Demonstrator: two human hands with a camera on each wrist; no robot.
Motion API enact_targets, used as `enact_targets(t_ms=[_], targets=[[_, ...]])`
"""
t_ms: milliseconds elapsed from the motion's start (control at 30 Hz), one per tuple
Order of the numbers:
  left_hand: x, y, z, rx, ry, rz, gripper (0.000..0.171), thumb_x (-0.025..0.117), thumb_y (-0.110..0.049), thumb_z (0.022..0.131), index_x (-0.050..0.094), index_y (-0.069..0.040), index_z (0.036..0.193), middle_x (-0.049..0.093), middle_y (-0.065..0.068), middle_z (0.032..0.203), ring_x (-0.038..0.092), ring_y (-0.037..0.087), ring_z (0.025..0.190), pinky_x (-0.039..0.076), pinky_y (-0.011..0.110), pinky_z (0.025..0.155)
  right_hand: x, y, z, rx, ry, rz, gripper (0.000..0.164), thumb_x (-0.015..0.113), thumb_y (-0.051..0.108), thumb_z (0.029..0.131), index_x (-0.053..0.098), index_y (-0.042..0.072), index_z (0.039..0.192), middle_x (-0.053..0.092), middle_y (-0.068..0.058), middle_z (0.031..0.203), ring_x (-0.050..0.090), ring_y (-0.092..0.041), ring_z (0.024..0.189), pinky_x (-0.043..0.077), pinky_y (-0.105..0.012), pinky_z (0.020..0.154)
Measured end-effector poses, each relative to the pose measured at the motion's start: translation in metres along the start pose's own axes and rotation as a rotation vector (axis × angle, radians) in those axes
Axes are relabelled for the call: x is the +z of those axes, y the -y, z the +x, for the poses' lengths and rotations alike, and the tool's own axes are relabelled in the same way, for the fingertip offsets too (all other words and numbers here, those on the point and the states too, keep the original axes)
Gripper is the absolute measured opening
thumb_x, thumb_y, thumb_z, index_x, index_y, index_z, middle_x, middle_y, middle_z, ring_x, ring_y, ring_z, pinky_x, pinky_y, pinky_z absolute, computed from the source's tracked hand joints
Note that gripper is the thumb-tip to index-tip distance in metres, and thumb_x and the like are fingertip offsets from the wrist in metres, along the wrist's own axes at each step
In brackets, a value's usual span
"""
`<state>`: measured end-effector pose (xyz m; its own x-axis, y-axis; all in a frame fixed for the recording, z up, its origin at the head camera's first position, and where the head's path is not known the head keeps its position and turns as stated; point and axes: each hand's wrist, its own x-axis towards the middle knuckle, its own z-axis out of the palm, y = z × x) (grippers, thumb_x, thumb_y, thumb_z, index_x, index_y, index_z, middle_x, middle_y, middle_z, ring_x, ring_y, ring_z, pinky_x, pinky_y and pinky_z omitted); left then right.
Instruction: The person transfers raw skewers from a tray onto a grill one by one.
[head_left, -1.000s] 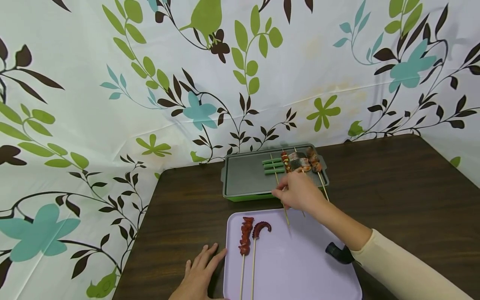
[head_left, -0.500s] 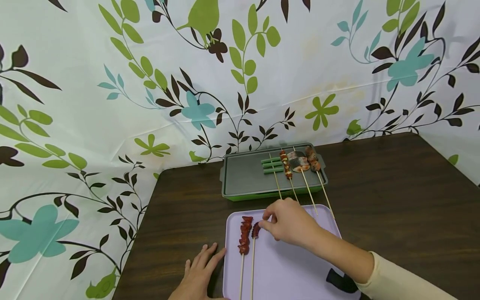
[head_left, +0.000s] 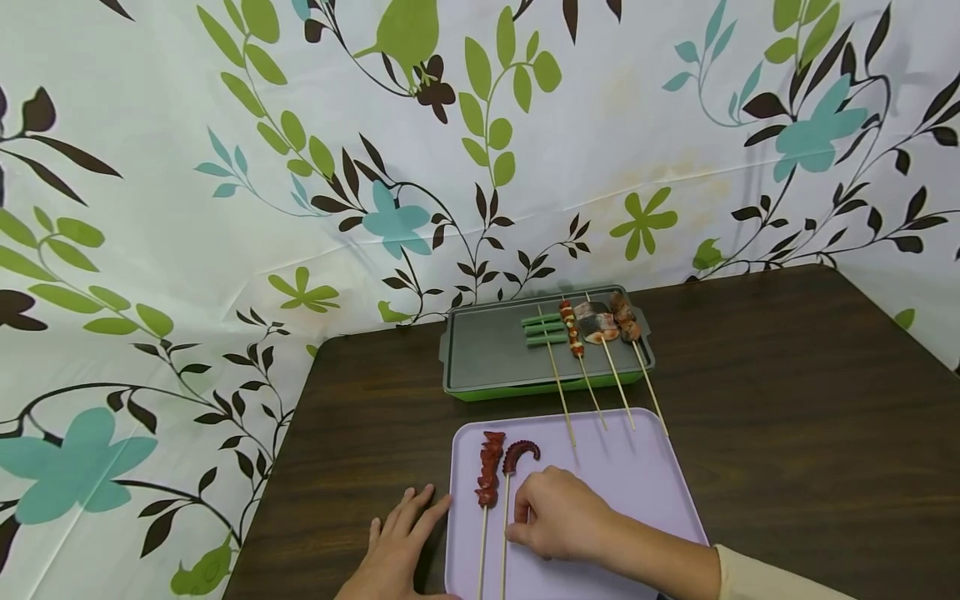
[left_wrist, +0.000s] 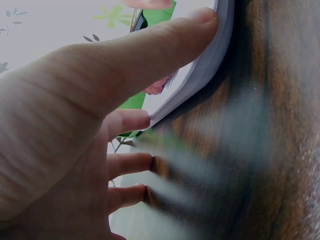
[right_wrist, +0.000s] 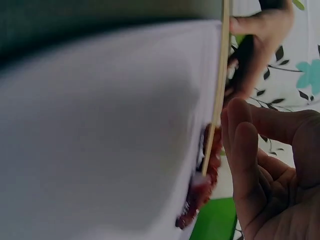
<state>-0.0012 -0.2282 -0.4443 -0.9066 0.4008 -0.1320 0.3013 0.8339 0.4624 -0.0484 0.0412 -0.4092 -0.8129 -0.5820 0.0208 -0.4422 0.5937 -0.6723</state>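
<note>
On a lilac tray (head_left: 600,533) lie two toy skewers: one of red chunks (head_left: 489,471) and one with a dark red curled octopus tentacle (head_left: 519,454). My right hand (head_left: 566,517) is low over the tray, its bent fingertips at the tentacle skewer's wooden stick (head_left: 506,517). In the right wrist view the stick (right_wrist: 219,85) passes just beside those fingertips, not between them. My left hand (head_left: 393,546) lies spread at the tray's left side, with fingers on the table and the thumb over the tray's rim (left_wrist: 220,55).
Behind the tray stands a grey-topped green toy grill (head_left: 487,354). Across its right half lie a green vegetable skewer (head_left: 546,340), a thin red-and-yellow skewer (head_left: 572,329), a fish skewer (head_left: 597,323) and a brown meat skewer (head_left: 626,315); their sticks overhang the front. A patterned curtain (head_left: 480,250) closes off the back.
My right hand has let go of the green vegetable skewer on the grill and come down and left to the tentacle skewer's stick. The left hand stays in place.
</note>
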Motion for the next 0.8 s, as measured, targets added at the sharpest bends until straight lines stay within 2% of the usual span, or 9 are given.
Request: enact_targets(t_ms=[133,300,433,667,800], targets=[[0.001,0.001,0.0,0.006,-0.009,0.003,0.106,0.069,-0.076,0.06,0.035,-0.026,0.148,0.035,0.017,0.149,0.028,0.05,0.134,0.019,0.085,0.082,0.009,0.002,-0.001,0.009,0.01,-0.016,0.03,0.078,0.032,0.074,0.06,0.027,0.051,0.043,0.021,0.039,0.041,0.005,0.048,0.034,-0.017,0.048],[0.0,0.0,0.0,0.007,-0.015,0.013,0.107,0.069,-0.076,0.06,0.035,-0.026,0.149,0.035,0.017,0.149,0.029,0.051,0.134,0.021,0.084,0.08,0.017,0.004,-0.001,0.027,0.036,-0.015,0.033,0.078,0.035,0.073,0.058,0.027,0.049,0.042,0.023,0.044,0.04,0.003,0.05,0.034,-0.018,0.048],[-0.003,-0.003,0.001,-0.017,0.008,-0.005,0.107,0.068,-0.076,0.061,0.032,-0.029,0.15,0.032,0.017,0.15,0.026,0.05,0.135,0.02,0.084,0.082,0.023,0.004,-0.002,0.042,0.048,-0.007,0.034,0.078,0.039,0.073,0.058,0.027,0.048,0.043,0.023,0.045,0.041,0.002,0.053,0.034,-0.018,0.048],[-0.005,-0.005,0.003,-0.039,0.028,-0.016,0.107,0.068,-0.077,0.061,0.03,-0.03,0.15,0.031,0.016,0.151,0.024,0.05,0.137,0.018,0.084,0.084,0.03,-0.002,-0.004,0.026,0.013,-0.013,0.034,0.077,0.036,0.071,0.057,0.029,0.045,0.041,0.025,0.044,0.04,0.003,0.052,0.033,-0.017,0.046],[-0.005,-0.004,0.002,-0.044,0.037,-0.011,0.107,0.068,-0.077,0.061,0.03,-0.03,0.15,0.031,0.016,0.151,0.024,0.05,0.136,0.018,0.084,0.084,0.027,-0.005,-0.008,0.042,0.026,0.019,0.033,0.076,0.03,0.071,0.058,0.029,0.043,0.043,0.022,0.04,0.042,0.004,0.047,0.034,-0.016,0.044]])
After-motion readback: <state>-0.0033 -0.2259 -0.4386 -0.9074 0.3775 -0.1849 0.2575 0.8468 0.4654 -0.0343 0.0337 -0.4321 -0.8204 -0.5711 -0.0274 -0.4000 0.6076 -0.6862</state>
